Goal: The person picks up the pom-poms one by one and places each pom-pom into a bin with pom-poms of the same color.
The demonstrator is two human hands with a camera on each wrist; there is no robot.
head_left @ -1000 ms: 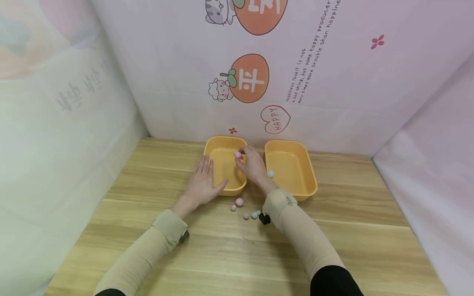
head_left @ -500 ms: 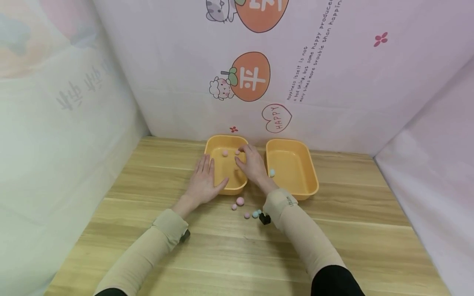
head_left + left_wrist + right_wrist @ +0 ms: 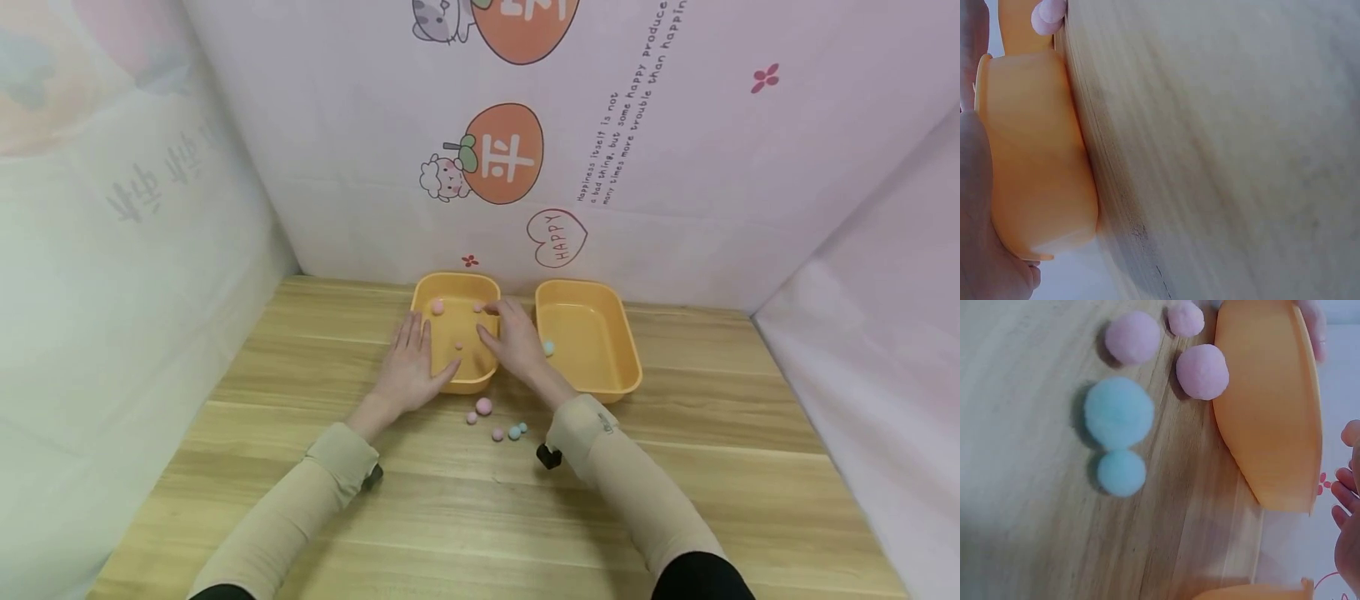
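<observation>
My left hand (image 3: 411,367) rests on the rim of the left yellow tray (image 3: 472,387), fingers straight and thumb spread over the near side. Over that tray's right rim hovers my right hand (image 3: 519,340), its thumb and fingers apart with nothing between them. Inside lie a pink pompom (image 3: 438,307), another pink pompom (image 3: 477,307) by the right fingertips, and a tiny pink one. In front, several loose pompoms sit on the table: a large pink pompom (image 3: 483,407), smaller pink ones, a blue pompom (image 3: 1119,413) and a smaller blue pompom (image 3: 1122,472) touching it.
A second yellow tray (image 3: 628,350) stands to the right, with one blue pompom (image 3: 549,348) against its left side. Printed cloth (image 3: 675,250) walls the wooden table (image 3: 712,500) at the back and both sides.
My right hand has let go of pink pompoms, which dropped into the left tray; one rolled left and a tiny one toward the middle. The right forearm shifted slightly right. My left hand stayed put.
</observation>
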